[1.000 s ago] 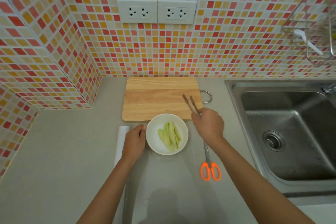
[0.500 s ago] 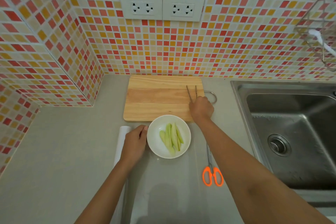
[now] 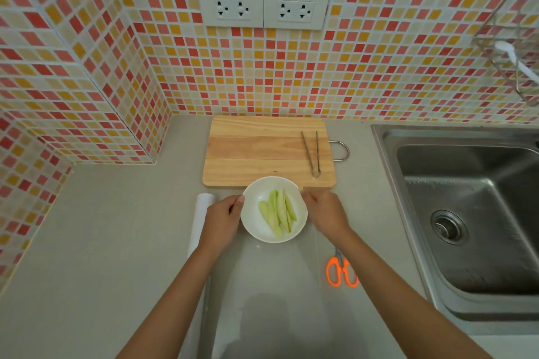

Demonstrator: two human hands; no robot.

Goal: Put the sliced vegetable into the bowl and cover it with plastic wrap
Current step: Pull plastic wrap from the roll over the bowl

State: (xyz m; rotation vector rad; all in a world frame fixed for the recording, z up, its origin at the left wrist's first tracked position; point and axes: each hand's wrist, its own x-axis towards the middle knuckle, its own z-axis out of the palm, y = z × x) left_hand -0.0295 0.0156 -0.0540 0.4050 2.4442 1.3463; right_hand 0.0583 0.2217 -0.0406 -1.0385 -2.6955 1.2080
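Observation:
A white bowl (image 3: 253,226) holds several pale green vegetable slices (image 3: 278,213). It stands on a clear sheet of plastic wrap (image 3: 277,274) pulled out from a white roll (image 3: 201,218) on its left. My left hand (image 3: 223,218) grips the bowl's left rim. My right hand (image 3: 326,213) is at the bowl's right rim with its fingers curled. Whether it grips the rim or the wrap's edge is unclear. Metal tongs (image 3: 311,153) lie on the right side of the wooden cutting board (image 3: 256,151), apart from both hands.
Orange-handled scissors (image 3: 341,269) lie on the counter beside my right forearm. A steel sink (image 3: 466,213) fills the right side. A tiled wall with two sockets (image 3: 264,7) rises behind the board, and a wire rack (image 3: 513,49) hangs at the upper right.
My right hand carried the tongs to the cutting board, let them go there, and came back to the bowl's right rim. My left hand stayed at the bowl.

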